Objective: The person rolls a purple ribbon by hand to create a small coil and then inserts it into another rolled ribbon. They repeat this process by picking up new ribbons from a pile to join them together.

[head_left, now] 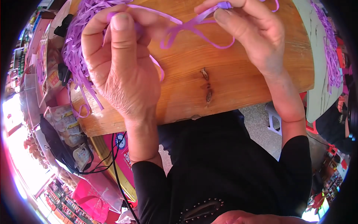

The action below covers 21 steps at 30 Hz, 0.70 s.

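Evidently, a purple ribbon (182,27) was the centre of attention, its thin loops crossing in the gap between a person's two sets of fingers. The left hand (125,71) had its thumb pressed against curled fingers with purple showing between them; one finger beside the crossing was blurred, and its contact could not be told. The right hand (259,39) pinched a bunched bit of ribbon narrowly between thumb and forefinger.

The work in hand, by the look of it, was shaping or drawing up those loops. It seemed to call for a firm right-hand pinch, a light, even pull from the left, and loops kept flat and untwisted near the crossing, since a hard tug could have collapsed them.

Beneath the fingers lay a wooden table (246,82). A heap of purple strips (74,48) spilled beside and behind the left fingers; another purple bundle (330,56) lay well to the right of the right fingers, on a pale table (319,99).

Writing sat farther out: below the left fingers, a magenta bag (123,162) bore pale lettering and a round blue-and-white emblem. Printed packs (67,121) left of it were too small to read.
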{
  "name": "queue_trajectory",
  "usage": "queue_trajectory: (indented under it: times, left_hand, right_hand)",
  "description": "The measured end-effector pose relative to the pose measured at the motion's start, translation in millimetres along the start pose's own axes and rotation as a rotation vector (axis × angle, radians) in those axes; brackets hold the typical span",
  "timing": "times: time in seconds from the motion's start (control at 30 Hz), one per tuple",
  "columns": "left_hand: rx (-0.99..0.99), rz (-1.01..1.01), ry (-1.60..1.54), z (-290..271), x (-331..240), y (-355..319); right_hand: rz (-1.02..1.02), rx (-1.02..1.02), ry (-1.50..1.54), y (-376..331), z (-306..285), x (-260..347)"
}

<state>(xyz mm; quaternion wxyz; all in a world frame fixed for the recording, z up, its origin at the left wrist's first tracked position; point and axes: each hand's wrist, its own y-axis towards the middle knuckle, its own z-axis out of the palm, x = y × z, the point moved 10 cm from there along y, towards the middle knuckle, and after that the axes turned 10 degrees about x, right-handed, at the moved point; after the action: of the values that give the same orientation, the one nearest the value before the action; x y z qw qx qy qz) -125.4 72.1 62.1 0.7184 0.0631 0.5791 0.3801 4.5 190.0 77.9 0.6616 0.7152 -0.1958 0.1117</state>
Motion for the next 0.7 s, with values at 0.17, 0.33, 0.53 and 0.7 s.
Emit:
queue_trajectory:
  times: [0.17,0.33,0.53,0.7]
  left_hand:
    - [-0.161,-0.199,0.163,-4.2,16.7,-16.0]
    - [-0.083,-0.331,0.051,12.3,49.9,-18.7]
    - [-0.111,-0.277,0.120,11.3,48.1,-23.4]
    - [-0.101,-0.224,0.123,12.9,48.0,-26.8]
  right_hand:
    - [0.844,0.076,-0.747,26.2,17.6,9.3]
    - [-0.385,0.050,-0.980,-7.9,24.8,27.1]
    - [-0.070,0.008,-0.867,10.4,28.4,20.3]
    - [0.237,-0.022,-0.762,21.1,29.1,14.2]
